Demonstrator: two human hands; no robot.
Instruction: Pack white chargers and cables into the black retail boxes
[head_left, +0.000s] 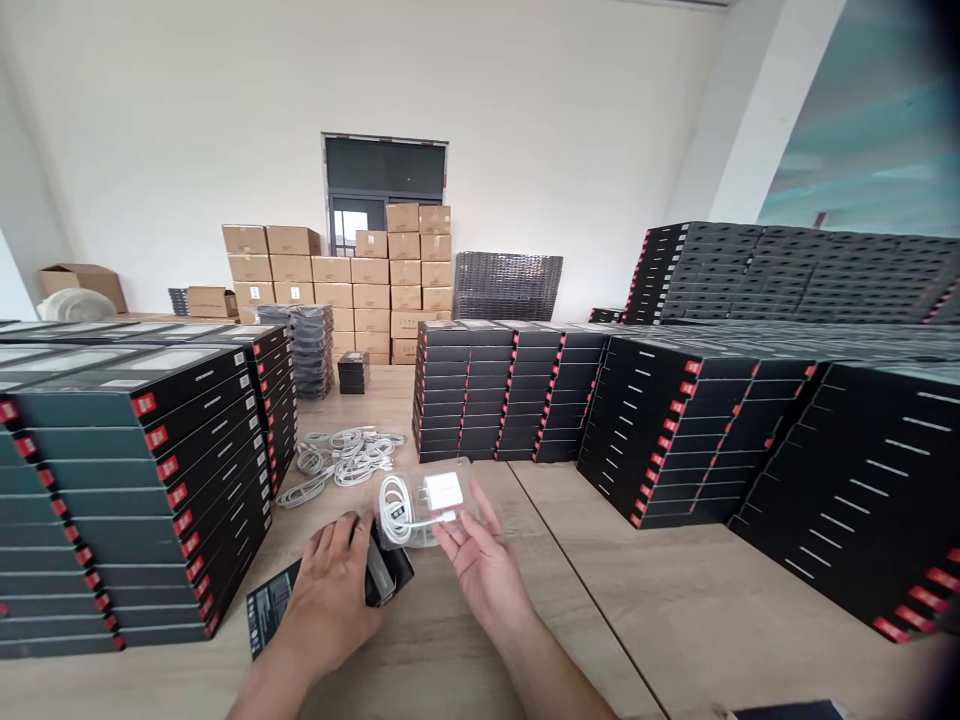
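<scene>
My left hand [334,590] is closed over a black box [270,603] lying at a slant on the table; a grey piece shows at the box's right end, its kind unclear. In my right hand [487,570] is a clear plastic tray [424,540], tilted up, with thumb and fingers at its right side. The tray holds a coiled white cable [395,508] with a dark label and a white charger plug [444,490]. Its lower left edge is close to the black box; whether they touch I cannot tell. Behind the tray lie several loose white cables [349,455].
Stacked black boxes with red marks rise at the left [202,480], in the middle [495,395] and at the right [660,430] of the wooden table [555,620]. Farther back are dark trays [307,350], a small black stack [354,373] and cardboard cartons [371,295].
</scene>
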